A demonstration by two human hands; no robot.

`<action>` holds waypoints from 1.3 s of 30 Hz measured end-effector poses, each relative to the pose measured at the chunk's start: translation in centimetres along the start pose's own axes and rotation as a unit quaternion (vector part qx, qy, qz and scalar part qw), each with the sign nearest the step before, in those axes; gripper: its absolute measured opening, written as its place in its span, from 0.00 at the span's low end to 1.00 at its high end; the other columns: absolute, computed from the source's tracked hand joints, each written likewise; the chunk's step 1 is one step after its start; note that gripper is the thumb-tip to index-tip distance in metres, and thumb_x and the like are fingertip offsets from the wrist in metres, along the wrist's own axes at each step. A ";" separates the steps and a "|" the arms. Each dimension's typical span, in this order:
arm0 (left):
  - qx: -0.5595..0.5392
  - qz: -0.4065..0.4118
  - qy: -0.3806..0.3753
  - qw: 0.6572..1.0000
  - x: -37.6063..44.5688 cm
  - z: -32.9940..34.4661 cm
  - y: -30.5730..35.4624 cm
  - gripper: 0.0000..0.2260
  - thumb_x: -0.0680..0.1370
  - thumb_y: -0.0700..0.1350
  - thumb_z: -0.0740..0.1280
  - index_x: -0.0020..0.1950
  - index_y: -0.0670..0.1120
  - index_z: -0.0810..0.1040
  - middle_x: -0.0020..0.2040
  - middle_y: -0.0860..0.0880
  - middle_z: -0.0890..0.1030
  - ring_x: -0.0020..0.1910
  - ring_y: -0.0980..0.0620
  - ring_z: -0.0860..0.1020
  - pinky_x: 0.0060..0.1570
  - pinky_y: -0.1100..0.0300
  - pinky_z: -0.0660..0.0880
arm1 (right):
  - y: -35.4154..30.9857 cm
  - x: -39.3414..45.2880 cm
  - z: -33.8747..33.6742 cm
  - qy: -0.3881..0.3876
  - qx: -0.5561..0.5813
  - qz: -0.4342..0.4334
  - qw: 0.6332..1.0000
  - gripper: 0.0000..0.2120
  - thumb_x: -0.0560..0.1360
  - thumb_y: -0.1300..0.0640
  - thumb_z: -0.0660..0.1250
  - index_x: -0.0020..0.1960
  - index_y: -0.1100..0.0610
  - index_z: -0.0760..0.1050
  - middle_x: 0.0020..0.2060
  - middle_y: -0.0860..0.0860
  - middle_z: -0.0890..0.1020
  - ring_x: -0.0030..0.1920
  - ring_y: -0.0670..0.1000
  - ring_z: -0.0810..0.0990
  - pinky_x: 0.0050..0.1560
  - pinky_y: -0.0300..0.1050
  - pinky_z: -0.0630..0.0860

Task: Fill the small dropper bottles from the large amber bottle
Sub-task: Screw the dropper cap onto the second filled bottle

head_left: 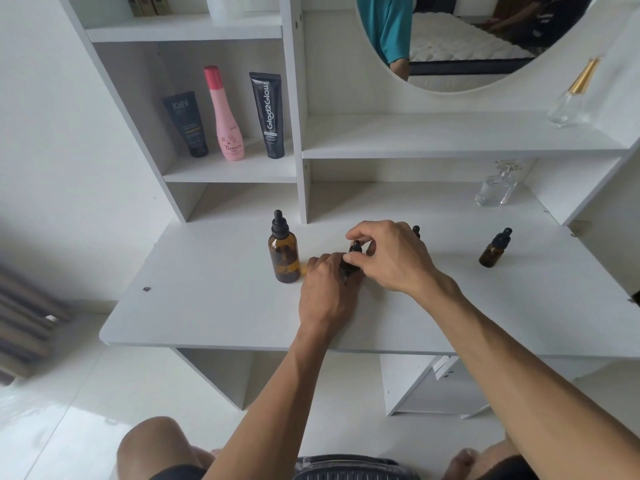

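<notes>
The large amber bottle (284, 255) stands upright on the white desk (207, 306) with its black dropper cap on, just left of my hands. My left hand (327, 289) grips the body of a small amber dropper bottle (350, 266), which is mostly hidden. My right hand (388, 256) pinches that bottle's black dropper cap from above. A second small dropper bottle (494, 248) stands capped to the right. The black top of a third small bottle (416, 231) peeks out behind my right hand.
A shelf at the back left holds two dark tubes (268, 114) and a pink bottle (225, 116). Clear glass perfume bottles (497, 185) stand at the back right, under a round mirror (467, 39). The desk's front edge runs just below my wrists.
</notes>
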State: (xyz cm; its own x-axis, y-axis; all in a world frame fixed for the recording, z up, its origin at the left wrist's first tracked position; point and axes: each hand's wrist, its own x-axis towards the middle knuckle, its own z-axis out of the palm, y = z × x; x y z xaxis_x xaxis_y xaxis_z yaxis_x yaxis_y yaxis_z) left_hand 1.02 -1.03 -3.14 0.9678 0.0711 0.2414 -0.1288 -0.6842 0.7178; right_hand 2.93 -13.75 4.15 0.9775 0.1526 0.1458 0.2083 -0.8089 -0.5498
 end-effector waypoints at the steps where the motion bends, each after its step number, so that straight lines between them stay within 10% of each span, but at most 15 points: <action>1: -0.001 0.000 0.000 1.000 0.0 0.0 0.0 0.08 0.79 0.48 0.68 0.51 0.43 0.79 0.49 0.44 0.81 0.51 0.44 0.72 0.42 0.55 0.65 | 0.0 0.0 0.0 0.004 -0.001 0.000 1.000 0.16 0.72 0.48 0.75 0.59 0.46 0.80 0.50 0.42 0.84 0.49 0.47 0.81 0.52 0.46 0.78; 20: 0.006 -0.009 -0.023 1.000 -0.3 -0.2 0.2 0.11 0.78 0.51 0.67 0.55 0.46 0.80 0.51 0.47 0.82 0.51 0.46 0.73 0.44 0.55 0.68 | 1.2 -1.3 1.6 0.028 0.082 -0.023 0.996 0.11 0.76 0.55 0.72 0.58 0.54 0.80 0.48 0.48 0.85 0.50 0.49 0.83 0.55 0.45 0.79; 28: 0.035 -0.010 -0.035 0.999 -0.9 -0.5 0.1 0.22 0.76 0.52 0.71 0.68 0.47 0.76 0.62 0.51 0.80 0.63 0.49 0.72 0.61 0.55 0.72 | 1.8 -4.2 -1.0 0.183 0.148 -0.026 0.972 0.08 0.76 0.59 0.71 0.54 0.59 0.80 0.44 0.49 0.84 0.45 0.42 0.81 0.44 0.34 0.80; 39: 0.182 0.027 -0.121 0.976 -0.7 0.1 0.2 0.30 0.85 0.60 0.53 0.82 0.46 0.59 0.83 0.49 0.57 0.83 0.50 0.51 0.81 0.49 0.45 | 8.3 -4.5 -4.4 0.251 0.105 0.088 0.958 0.10 0.76 0.63 0.69 0.57 0.62 0.78 0.42 0.52 0.82 0.43 0.50 0.79 0.42 0.17 0.66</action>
State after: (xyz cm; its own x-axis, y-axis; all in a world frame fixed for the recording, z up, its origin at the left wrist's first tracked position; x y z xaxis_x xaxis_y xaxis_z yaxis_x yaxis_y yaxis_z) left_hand 0.35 -1.31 -3.23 0.9900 -0.1155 0.0809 -0.1390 -0.8976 0.4184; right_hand 0.16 -23.67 2.57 0.8695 -0.3101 0.3844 0.0964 -0.6568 -0.7479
